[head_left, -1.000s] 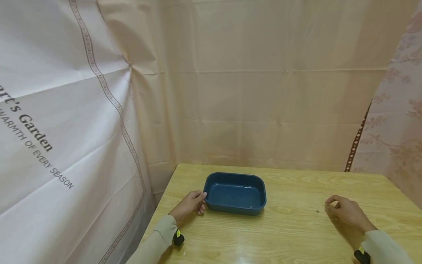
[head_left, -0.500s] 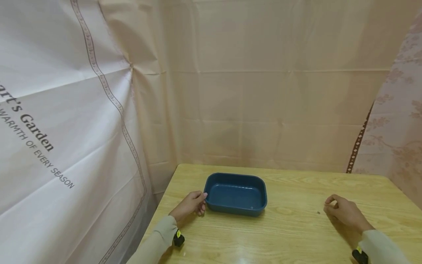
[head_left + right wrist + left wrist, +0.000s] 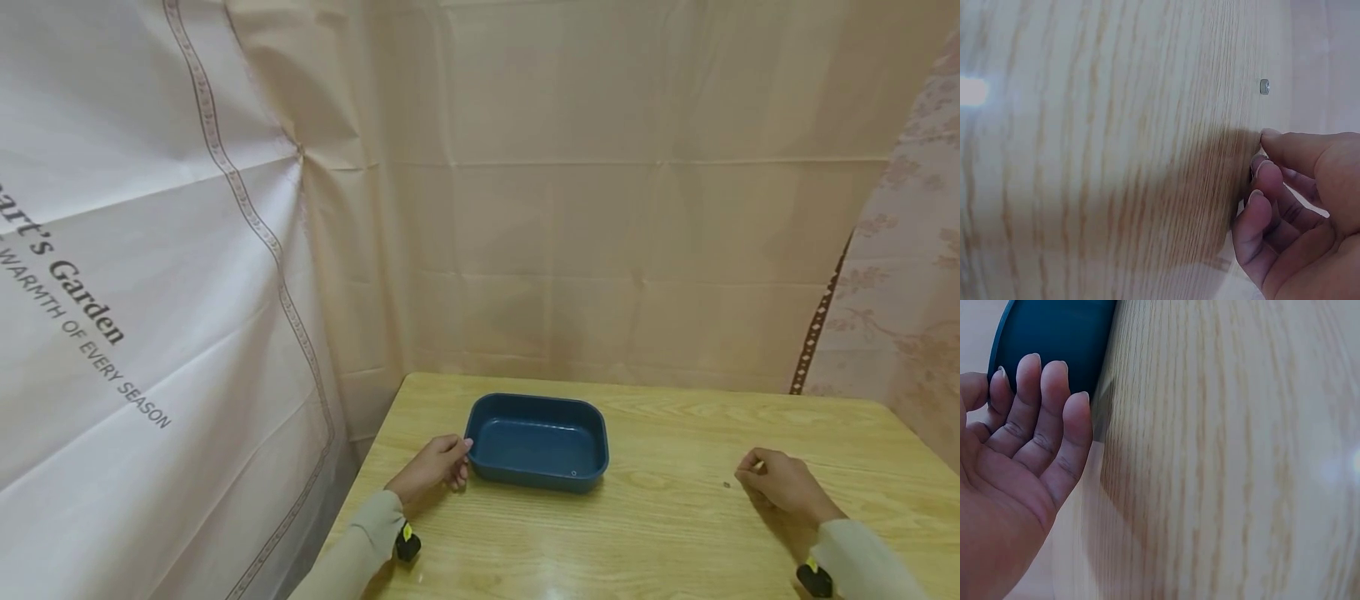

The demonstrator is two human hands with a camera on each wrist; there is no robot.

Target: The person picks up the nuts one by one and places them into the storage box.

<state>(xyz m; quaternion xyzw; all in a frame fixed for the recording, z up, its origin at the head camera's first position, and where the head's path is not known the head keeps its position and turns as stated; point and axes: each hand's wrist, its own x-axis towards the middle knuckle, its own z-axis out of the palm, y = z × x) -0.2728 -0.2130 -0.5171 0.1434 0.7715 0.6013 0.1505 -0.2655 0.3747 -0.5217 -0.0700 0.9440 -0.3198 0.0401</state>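
Note:
In the head view, my left hand pinches the left rim of a dark blue rectangular tub between thumb and index finger. The other fingers curl loosely beside its outer wall, as the left wrist view shows. A tiny ring-like nut lies inside the tub near its front right corner. Over on the right, my right hand is down at the tabletop, thumb and index fingertips close together. Whether something sits between those tips I cannot tell. A small metal nut lies on the wood just beyond the thumb.
The light wood-grain table has a back edge close to a beige hanging cloth. A white printed cloth hangs at the left, a floral one at the right. Each wrist carries a black camera.
My right thumb and index finger have drawn closer together, and that hand has shifted slightly left. The left hand stays at the tub's rim.

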